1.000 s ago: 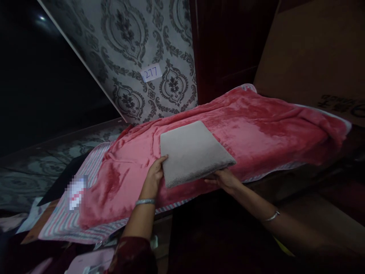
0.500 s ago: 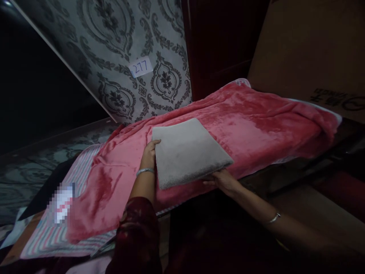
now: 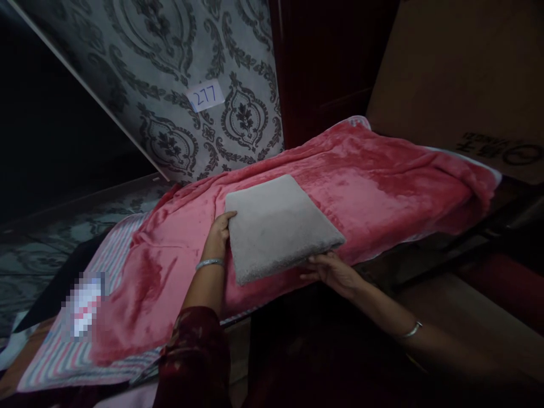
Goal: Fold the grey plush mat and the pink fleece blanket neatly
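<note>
Your grey plush cloth (image 3: 284, 226) | flat, 4-cornered, smooth top, fuzzy nr edge | prob. folded, dim view | nr edge slants away to your rt | over pink blanket (image 3: 378, 195)

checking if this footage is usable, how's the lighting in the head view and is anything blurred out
Head view: dim overall, nearly black at upper left and below the pink blanket; the gray cloth is paler, darkening toward its near edge; the left hand and right hand stay distinguishable; a pixelated patch hides detail at lower left.
</note>
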`<action>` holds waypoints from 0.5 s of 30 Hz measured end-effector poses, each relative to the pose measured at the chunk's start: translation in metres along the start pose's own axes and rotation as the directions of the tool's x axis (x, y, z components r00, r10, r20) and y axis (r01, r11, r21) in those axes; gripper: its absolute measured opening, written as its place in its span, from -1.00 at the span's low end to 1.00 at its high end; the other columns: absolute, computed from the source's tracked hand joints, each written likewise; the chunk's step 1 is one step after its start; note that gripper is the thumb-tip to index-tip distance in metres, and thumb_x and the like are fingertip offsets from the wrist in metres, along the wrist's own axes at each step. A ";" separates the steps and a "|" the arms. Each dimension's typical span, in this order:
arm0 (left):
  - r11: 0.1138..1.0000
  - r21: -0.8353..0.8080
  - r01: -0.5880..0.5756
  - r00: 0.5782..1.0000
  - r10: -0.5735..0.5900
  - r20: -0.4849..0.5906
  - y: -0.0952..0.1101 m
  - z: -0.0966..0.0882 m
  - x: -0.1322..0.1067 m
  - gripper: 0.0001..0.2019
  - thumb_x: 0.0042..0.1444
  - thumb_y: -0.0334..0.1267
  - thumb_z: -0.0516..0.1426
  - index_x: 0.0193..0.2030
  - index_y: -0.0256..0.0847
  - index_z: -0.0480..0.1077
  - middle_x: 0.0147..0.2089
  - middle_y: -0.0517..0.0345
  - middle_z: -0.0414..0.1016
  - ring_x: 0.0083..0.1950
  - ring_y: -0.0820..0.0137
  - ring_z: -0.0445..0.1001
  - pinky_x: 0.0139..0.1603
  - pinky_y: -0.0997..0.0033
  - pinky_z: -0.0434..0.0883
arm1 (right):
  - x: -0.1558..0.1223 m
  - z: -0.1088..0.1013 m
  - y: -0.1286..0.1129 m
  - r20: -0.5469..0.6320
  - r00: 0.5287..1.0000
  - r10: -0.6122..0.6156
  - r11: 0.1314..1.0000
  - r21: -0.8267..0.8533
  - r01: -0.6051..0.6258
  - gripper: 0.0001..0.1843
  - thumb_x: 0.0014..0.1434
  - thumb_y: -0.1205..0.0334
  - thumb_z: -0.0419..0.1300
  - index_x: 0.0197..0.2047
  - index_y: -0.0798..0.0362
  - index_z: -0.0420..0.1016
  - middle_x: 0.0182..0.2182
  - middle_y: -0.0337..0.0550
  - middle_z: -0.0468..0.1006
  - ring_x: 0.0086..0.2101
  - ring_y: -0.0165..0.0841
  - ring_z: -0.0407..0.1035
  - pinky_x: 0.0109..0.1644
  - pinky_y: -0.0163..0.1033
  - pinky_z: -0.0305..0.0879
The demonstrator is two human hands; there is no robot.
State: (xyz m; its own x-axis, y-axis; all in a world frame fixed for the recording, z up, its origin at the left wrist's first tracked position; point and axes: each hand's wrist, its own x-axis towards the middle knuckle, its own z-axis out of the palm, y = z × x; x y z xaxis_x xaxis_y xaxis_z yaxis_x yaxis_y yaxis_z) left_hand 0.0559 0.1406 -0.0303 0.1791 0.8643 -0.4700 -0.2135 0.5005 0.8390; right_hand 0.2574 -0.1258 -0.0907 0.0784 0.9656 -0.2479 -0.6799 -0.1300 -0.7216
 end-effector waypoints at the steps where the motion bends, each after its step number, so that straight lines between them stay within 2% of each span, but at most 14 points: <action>1: 1.000 0.018 0.004 1.000 -0.004 -0.007 -0.001 0.000 -0.005 -0.66 -0.11 -0.51 0.25 -0.11 -0.35 0.51 -0.44 0.07 0.60 -0.46 0.30 0.56 -0.27 0.33 0.55 | -0.002 0.001 -0.001 0.012 1.000 0.005 1.000 0.017 -0.005 -0.61 -0.06 0.25 0.42 -0.15 -0.02 0.44 -0.16 -0.18 0.66 -0.14 -0.18 0.57 -0.07 0.05 0.56; 5: 0.998 0.060 -0.030 1.000 0.029 0.012 -0.009 -0.007 -0.035 -0.75 -0.04 -0.48 0.22 -0.16 -0.34 0.51 -0.47 0.15 0.58 -0.51 0.40 0.50 -0.36 0.44 0.48 | -0.004 0.009 -0.005 -0.035 0.998 0.043 0.997 0.059 -0.041 -0.57 0.07 0.07 0.38 -0.02 -0.07 0.42 -0.09 -0.12 0.65 -0.16 -0.19 0.58 -0.10 0.01 0.57; 9: 0.997 0.016 -0.079 0.990 0.077 0.117 -0.029 -0.022 -0.075 -0.78 -0.03 -0.45 0.25 -0.18 -0.33 0.51 -0.39 0.14 0.62 -0.41 0.41 0.54 -0.24 0.46 0.50 | 0.002 0.019 -0.007 -0.130 0.989 0.069 0.993 0.108 -0.055 -0.64 0.15 0.11 0.31 0.00 -0.06 0.38 -0.13 -0.11 0.65 -0.22 -0.21 0.59 -0.15 -0.06 0.57; 12: 0.997 -0.077 0.006 0.996 0.001 0.086 -0.046 -0.027 -0.104 -0.80 0.00 -0.45 0.23 -0.18 -0.31 0.51 -0.33 0.10 0.64 -0.33 0.37 0.58 -0.11 0.41 0.53 | 0.005 0.024 -0.010 -0.143 0.987 0.070 0.991 0.127 -0.052 -0.75 0.17 0.21 0.25 -0.07 -0.05 0.39 -0.18 -0.14 0.65 -0.25 -0.24 0.59 -0.15 -0.09 0.58; 15: 0.978 -0.182 0.104 0.995 -0.103 0.017 -0.062 -0.025 -0.126 -0.77 0.01 -0.44 0.24 -0.14 -0.26 0.50 -0.32 0.10 0.64 -0.30 0.31 0.60 -0.03 0.28 0.56 | 0.003 0.028 -0.015 -0.139 0.987 0.076 0.988 0.145 -0.056 -0.82 0.19 0.27 0.21 -0.12 -0.04 0.39 -0.26 -0.17 0.65 -0.27 -0.27 0.58 -0.12 -0.11 0.58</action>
State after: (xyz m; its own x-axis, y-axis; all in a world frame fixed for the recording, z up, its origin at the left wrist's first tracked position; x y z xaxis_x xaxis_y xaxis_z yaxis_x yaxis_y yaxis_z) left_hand 0.0224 0.0017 -0.0296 0.2165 0.8074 -0.5488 -0.3654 0.5883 0.7214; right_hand 0.2476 -0.1144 -0.0627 0.1273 0.9121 -0.3897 -0.7815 -0.1497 -0.6057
